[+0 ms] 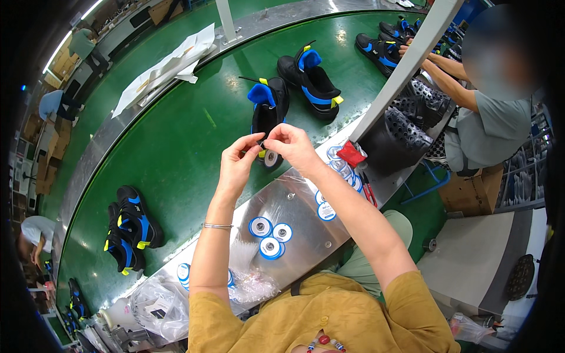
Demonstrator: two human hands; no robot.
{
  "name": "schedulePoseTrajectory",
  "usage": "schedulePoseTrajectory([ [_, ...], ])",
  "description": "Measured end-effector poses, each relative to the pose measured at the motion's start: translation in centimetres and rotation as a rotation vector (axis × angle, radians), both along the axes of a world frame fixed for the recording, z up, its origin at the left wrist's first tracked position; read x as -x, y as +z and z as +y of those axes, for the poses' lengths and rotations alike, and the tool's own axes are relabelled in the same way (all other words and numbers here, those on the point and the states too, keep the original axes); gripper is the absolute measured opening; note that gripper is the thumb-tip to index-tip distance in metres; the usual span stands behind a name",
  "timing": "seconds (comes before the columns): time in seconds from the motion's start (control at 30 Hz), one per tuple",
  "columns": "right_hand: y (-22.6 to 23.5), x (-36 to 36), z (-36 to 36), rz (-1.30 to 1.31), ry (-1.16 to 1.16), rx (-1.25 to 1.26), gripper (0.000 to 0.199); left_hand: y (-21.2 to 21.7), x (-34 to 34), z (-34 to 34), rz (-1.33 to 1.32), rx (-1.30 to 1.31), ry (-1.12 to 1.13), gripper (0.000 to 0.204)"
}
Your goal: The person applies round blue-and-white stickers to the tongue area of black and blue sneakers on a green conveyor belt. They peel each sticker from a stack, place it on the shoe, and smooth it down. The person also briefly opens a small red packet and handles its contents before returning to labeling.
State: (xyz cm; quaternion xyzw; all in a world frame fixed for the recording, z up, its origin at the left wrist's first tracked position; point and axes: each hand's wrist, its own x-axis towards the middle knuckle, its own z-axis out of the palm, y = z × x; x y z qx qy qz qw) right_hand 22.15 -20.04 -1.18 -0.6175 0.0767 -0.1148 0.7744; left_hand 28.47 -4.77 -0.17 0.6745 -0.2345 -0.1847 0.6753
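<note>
My left hand (236, 163) and my right hand (293, 148) meet over the heel of a black and blue sneaker (268, 109) on the green belt. Thumb and forefinger are pinched on each hand; whatever thin thing they grip is too small to make out. Just below the fingertips, a round hang tag (271, 157) lies against the shoe's heel beside its yellow pull loop. The matching sneaker (316, 88) stands to the right and farther off. Nearer me, several round blue and white tags (271, 247) rest on a metal plate (300, 215).
Another sneaker pair (132, 226) sits on the belt (170, 170) at left. More tags, a red packet (352, 154) and red-handled scissors (369, 189) lie right. Clear plastic fasteners (253, 273) and a plastic bag (159, 309) are near me. A slanted post (400, 73) separates me from a co-worker (494, 117).
</note>
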Motion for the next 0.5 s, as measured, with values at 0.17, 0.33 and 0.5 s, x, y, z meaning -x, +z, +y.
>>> schedulePoseTrajectory([
  [0.17,-0.3,-0.5,0.2,-0.023,0.042,0.040,0.009,-0.5,-0.6,0.4,-0.064,-0.057,-0.047,0.030],
  [0.33,-0.9,-0.4,-0.1,-0.005,0.113,0.045,0.009,-0.7,-0.8,0.8,-0.078,-0.073,-0.095,0.034],
  [0.5,-0.4,0.0,0.1,0.041,0.143,0.076,0.011,-0.4,-0.6,1.3,0.020,-0.044,-0.104,0.037],
])
